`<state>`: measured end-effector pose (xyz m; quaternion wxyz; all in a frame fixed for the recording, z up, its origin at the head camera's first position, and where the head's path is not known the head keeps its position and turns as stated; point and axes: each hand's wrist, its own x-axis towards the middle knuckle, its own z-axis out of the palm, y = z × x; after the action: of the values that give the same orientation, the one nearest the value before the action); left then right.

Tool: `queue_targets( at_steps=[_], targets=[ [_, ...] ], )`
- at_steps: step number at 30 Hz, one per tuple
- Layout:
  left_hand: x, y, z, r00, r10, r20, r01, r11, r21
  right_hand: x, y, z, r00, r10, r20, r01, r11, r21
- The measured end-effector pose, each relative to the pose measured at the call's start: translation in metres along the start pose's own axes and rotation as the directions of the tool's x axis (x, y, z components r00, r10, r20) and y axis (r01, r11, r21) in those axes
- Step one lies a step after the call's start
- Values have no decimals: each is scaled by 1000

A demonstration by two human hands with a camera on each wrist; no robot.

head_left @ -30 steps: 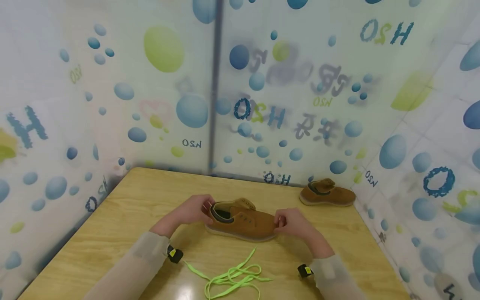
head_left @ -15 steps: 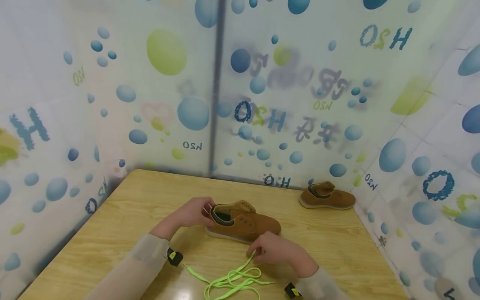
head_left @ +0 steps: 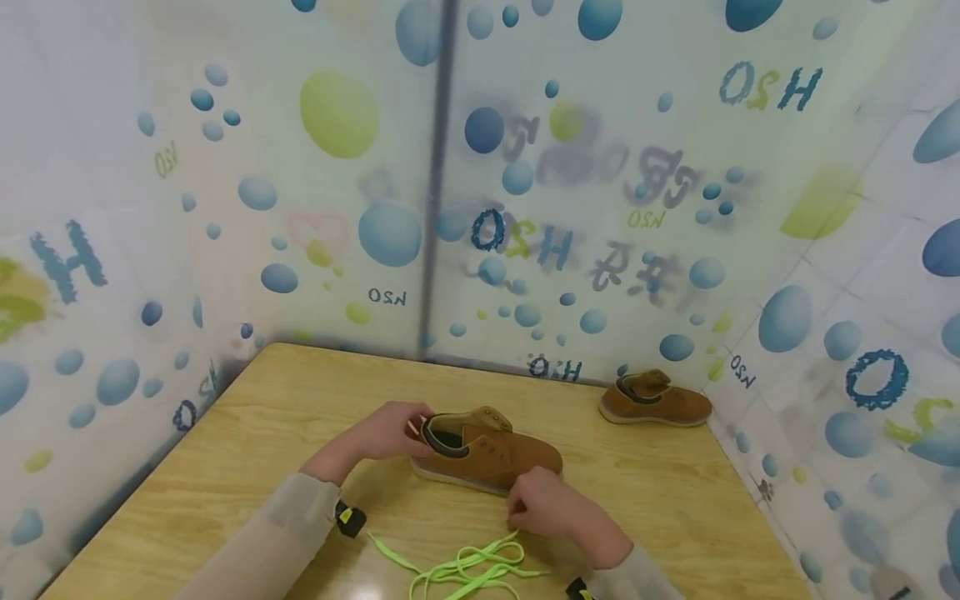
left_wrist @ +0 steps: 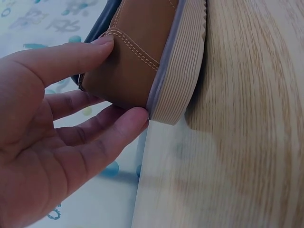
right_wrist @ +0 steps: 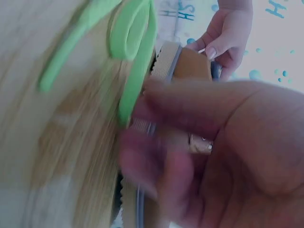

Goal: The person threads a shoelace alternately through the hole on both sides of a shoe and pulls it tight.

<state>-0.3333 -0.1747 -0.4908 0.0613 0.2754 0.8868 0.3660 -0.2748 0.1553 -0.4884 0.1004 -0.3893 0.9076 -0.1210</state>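
Note:
A brown leather shoe (head_left: 517,454) without a lace lies on its pale sole, toe to the right, tongue raised. My left hand (head_left: 393,432) holds its heel, with the thumb on the stitched leather (left_wrist: 128,71) and the other fingers behind and at the sole edge. A loose lime-green shoelace (head_left: 472,567) lies tangled in front of the shoe. My right hand (head_left: 551,504) is beside the shoe's toe, fingers bent, with its fingertips right at one lace end (right_wrist: 126,107). Blur leaves it unclear whether they pinch that end.
A second brown shoe (head_left: 656,400) stands at the back right corner of the wooden table (head_left: 300,400). Walls with a blue and green bubble print (head_left: 337,250) enclose the table's back and sides. A small black device (head_left: 349,518) sits at my left wrist.
My right hand has let go of the shoe's toe and come down and left to the shoelace's end. My left hand stays at the heel. The head view has tilted slightly up.

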Motion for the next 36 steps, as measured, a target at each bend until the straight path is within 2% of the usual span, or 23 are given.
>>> queue_targets(
  at_steps=[4, 8, 11, 16, 20, 23, 26, 28, 30, 33, 36],
  targets=[
    [-2, 0, 1, 1000, -3, 10, 3, 1000, -25, -3, -4, 4, 995, 61, -81, -66, 996, -67],
    [-2, 0, 2, 1000, -12, 16, 13, 999, -42, -5, -8, 8, 988, 82, -134, -95, 991, -90],
    [1, 2, 3, 1000, -10, 16, 11, 999, -37, -6, -11, 10, 984, 104, -143, -117, 990, -85],
    [3, 4, 2, 1000, -7, 30, 8, 999, -36, -5, -10, 13, 984, 142, -106, -150, 986, -66],
    [1, 9, 3, 999, -35, 36, 36, 999, -35, -7, -6, 7, 987, 131, -94, -128, 991, 30],
    [-2, 20, -1, 996, -88, 10, 88, 996, 2, -7, -2, -1, 985, 80, -150, -54, 984, 172],
    [-5, 32, -11, 991, -121, -51, 123, 991, 45, -3, 4, -8, 973, 56, -225, 6, 965, 262],
    [-4, 40, -16, 991, -108, -83, 113, 992, 50, 0, 7, -12, 964, 82, -255, -3, 955, 298],
    [0, 46, -14, 992, -71, -103, 77, 995, 64, 0, 9, -14, 954, 122, -273, -28, 946, 324],
    [8, 55, -2, 991, -17, -129, 31, 994, 108, -2, 8, -16, 935, 187, -302, -78, 937, 340],
    [19, 63, 16, 982, 3, -187, 29, 985, 167, -4, 4, -16, 906, 248, -344, -117, 926, 359]
  ],
)
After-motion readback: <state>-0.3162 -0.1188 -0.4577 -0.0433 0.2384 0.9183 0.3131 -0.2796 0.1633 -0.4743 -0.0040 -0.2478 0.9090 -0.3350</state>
